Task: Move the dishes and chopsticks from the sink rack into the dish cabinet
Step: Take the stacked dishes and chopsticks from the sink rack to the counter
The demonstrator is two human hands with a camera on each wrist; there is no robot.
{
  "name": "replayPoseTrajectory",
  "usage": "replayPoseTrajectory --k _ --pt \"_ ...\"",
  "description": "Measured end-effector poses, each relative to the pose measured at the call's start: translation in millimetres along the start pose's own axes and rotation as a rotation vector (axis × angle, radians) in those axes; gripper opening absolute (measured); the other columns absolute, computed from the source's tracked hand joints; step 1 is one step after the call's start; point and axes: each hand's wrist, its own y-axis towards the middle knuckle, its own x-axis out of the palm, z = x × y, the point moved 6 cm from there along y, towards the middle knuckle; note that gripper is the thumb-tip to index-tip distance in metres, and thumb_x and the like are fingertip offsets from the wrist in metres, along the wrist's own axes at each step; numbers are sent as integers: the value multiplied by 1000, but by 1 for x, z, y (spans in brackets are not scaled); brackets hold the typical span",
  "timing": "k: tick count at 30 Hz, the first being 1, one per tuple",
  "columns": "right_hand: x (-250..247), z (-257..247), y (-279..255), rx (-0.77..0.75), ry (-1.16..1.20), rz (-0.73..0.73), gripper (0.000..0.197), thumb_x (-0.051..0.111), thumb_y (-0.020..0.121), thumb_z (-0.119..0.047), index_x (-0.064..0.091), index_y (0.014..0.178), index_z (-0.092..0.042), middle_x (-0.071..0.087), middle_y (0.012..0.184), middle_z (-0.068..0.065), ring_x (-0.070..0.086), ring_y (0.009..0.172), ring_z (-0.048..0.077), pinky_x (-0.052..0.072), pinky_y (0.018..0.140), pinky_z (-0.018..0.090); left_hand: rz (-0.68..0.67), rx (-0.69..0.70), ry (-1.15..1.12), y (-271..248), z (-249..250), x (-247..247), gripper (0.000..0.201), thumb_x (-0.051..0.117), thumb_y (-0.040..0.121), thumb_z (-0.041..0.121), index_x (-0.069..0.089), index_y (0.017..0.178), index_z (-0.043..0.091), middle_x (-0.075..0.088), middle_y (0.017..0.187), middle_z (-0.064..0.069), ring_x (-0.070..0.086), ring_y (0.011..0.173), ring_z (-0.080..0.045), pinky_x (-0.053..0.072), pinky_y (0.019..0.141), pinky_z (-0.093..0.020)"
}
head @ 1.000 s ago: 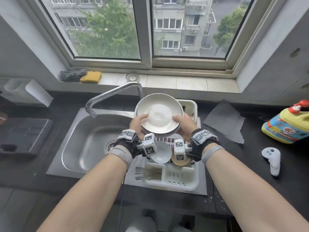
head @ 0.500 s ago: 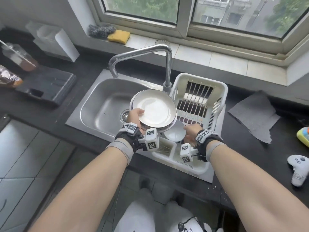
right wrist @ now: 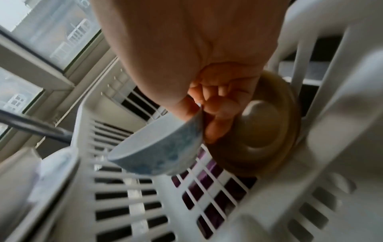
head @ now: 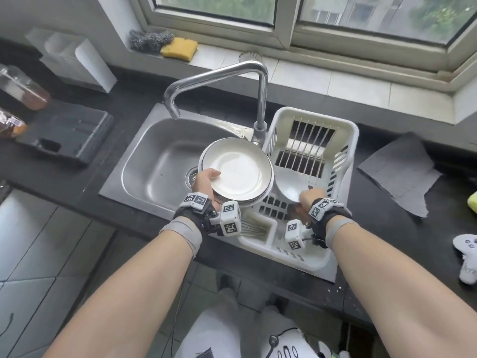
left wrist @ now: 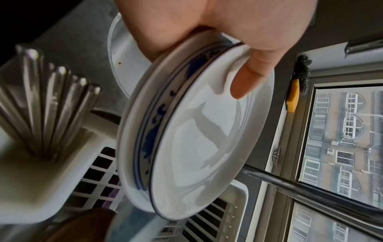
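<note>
Three plates (left wrist: pixel 186 131) are sitting stacked beside the one white rack (head: pixel 343 140), two white and one blue-patterned between them. One blue-and-white bowl (right wrist: pixel 163 147) and one brown lid (right wrist: pixel 261 131) are showing inside the rack. A bundle of metal chopsticks (left wrist: pixel 51 104), at least five, is standing in the rack's corner cup.

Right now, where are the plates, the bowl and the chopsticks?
plates (head: pixel 240 174): head view, centre of the top plate.
bowl (right wrist: pixel 161 147): right wrist view, outer wall.
chopsticks (left wrist: pixel 51 106): left wrist view, mid-shafts.
</note>
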Motion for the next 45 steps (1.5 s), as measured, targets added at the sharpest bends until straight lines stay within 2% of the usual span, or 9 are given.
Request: replayPoseTrajectory --k 3,5,11,15,24,27,30,39,45 --pt "-38 6 3 -27 47 127 24 60 93 -14 70 107 3 72 111 20 71 96 33 61 84 40 -23 -15 42 4 -2 8 90 75 38 17 58 125 -1 70 110 -30 68 96 -55 45 86 -76" --pt "-65 2 -1 -46 237 211 29 57 84 -17 69 103 1 75 97 20 73 91 38 60 83 47 -60 -8 89 0 -2 17 83 79 48 25 60 125 1 72 110 -27 69 96 -53 47 87 -73" --pt "-94 -68 -66 -362 257 205 20 53 83 -13 71 88 -18 70 58 4 61 49 11 43 52 24 -138 39 168 -14 -4 51 72 75 69 57 67 118 6 74 105 -23 72 89 -48 54 78 -69" --pt "-82 -86 -86 -426 155 119 19 54 83 -14 72 86 -18 74 64 1 64 52 10 51 56 23 -191 -19 170 28 -27 64 110 90 38 65 62 129 11 69 118 -26 67 101 -54 46 86 -76" --pt "-82 -91 -84 -503 103 108 28 62 91 -44 75 82 -21 72 61 -12 58 63 9 47 60 24 -202 -1 131 -6 -22 72 104 86 44 66 59 127 10 69 115 -29 68 97 -54 47 82 -77" --pt "-102 -71 -79 -403 314 306 58 39 95 -63 75 82 -20 75 65 -3 66 71 10 46 69 26 -181 1 92 4 -26 68 106 90 40 62 60 129 12 69 117 -27 67 99 -54 46 82 -78" --pt "-118 -34 -65 -237 259 467 53 38 97 -48 74 84 -12 75 77 7 70 78 24 51 69 31 -185 27 47 -6 -19 68 89 84 53 60 64 126 13 71 115 -25 68 98 -53 46 81 -78" --pt "-54 8 -21 -82 -141 168 29 66 87 -42 72 94 -15 73 90 9 69 81 30 59 79 38 -301 -21 -5 -16 -23 76 51 50 94 56 69 111 12 72 109 -23 64 103 -44 44 101 -64" --pt "-46 17 -10 -44 -291 68 23 74 83 -28 71 94 -8 74 88 10 72 79 28 61 77 37 -332 -50 45 -20 -28 81 46 44 97 56 70 107 18 77 92 -17 65 92 -39 52 87 -50"
